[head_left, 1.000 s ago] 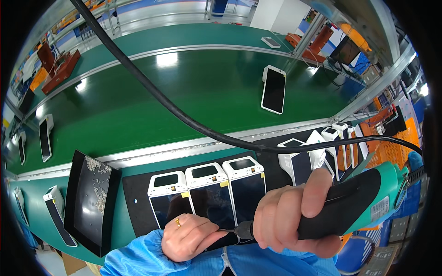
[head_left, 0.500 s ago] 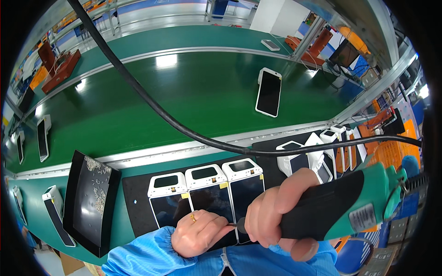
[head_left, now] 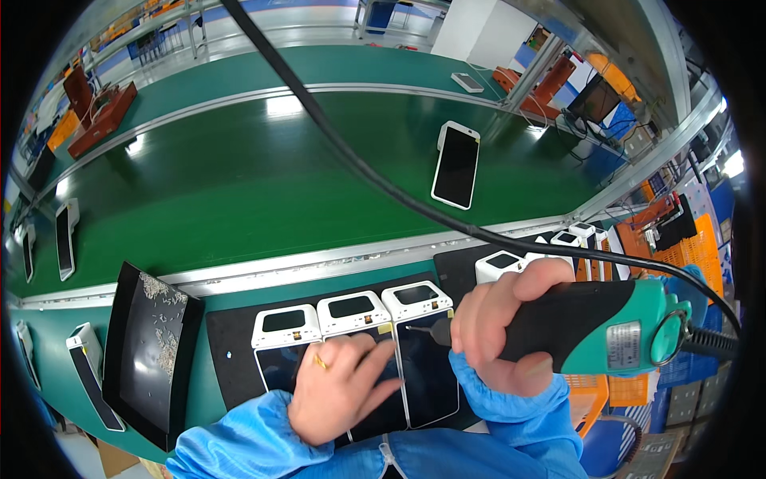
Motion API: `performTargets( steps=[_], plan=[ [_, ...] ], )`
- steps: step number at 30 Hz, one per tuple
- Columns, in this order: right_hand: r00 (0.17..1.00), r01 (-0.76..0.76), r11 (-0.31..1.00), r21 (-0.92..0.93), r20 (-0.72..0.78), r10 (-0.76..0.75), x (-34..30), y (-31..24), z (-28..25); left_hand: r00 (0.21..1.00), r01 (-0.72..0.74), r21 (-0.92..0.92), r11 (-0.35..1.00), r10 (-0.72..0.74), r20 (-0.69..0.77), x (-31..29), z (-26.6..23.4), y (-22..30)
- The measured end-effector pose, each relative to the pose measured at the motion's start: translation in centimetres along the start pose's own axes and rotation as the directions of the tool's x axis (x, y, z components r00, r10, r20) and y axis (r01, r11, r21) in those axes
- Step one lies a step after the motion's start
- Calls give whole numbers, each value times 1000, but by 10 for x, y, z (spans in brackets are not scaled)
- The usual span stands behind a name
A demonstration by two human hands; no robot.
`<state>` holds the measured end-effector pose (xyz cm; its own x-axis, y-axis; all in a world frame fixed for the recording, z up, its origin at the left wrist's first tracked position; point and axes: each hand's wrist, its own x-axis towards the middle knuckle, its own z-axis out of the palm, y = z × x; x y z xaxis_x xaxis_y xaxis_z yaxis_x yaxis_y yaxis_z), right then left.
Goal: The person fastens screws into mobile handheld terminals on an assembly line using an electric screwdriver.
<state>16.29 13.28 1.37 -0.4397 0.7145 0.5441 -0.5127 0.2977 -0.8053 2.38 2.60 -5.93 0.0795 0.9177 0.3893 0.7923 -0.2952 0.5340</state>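
In my right hand (head_left: pixel 483 319) is a green and black electric screwdriver (head_left: pixel 558 323), held level with its thin bit pointing left. The bit is above the rightmost of three white handheld terminals (head_left: pixel 431 371), which lie side by side with dark screens on a black mat (head_left: pixel 227 367). My left hand (head_left: pixel 335 391), wearing a ring, is over the middle terminal (head_left: pixel 351 313) and partly hides it and the left terminal (head_left: pixel 279 359). Its thumb and fingers are apart, with nothing visible between them. Whether a small screw sits on the bit's tip is too small to tell.
A black tray (head_left: pixel 132 375) of small screws stands at left, beside another terminal (head_left: pixel 94 379). Beyond the metal rail, a green conveyor belt (head_left: pixel 279 199) carries several terminals. A black cable (head_left: pixel 383 188) crosses the view. More white terminals (head_left: pixel 503 263) and orange baskets (head_left: pixel 694 255) are at right.
The screwdriver bit has moved away from my left fingers and up over the right terminal. My left fingers have gone from a pinch by the bit to spread apart. The cable has swung right.
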Motion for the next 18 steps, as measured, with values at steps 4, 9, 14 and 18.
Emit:
performTargets(
  steps=[4, 9, 14, 18],
  plan=[
    [990, -37, 998, -40, 133, 42, 1, 11, -10, 974, -32, 174, 984, -8, 227, -17, 10, 14],
    [989, -19, 993, -114, 144, 36, -8, 13, -13, 949, -54, 226, 973, -20, 316, -24, 20, 15],
    [994, -56, 994, -96, 86, 64, -9, 18, -9, 943, -41, 248, 968, -45, 331, -23, 19, 16],
    [963, -37, 996, -81, 263, 57, -10, 14, -19, 944, -41, 232, 972, -39, 328, -22, 19, 17]
  ],
)
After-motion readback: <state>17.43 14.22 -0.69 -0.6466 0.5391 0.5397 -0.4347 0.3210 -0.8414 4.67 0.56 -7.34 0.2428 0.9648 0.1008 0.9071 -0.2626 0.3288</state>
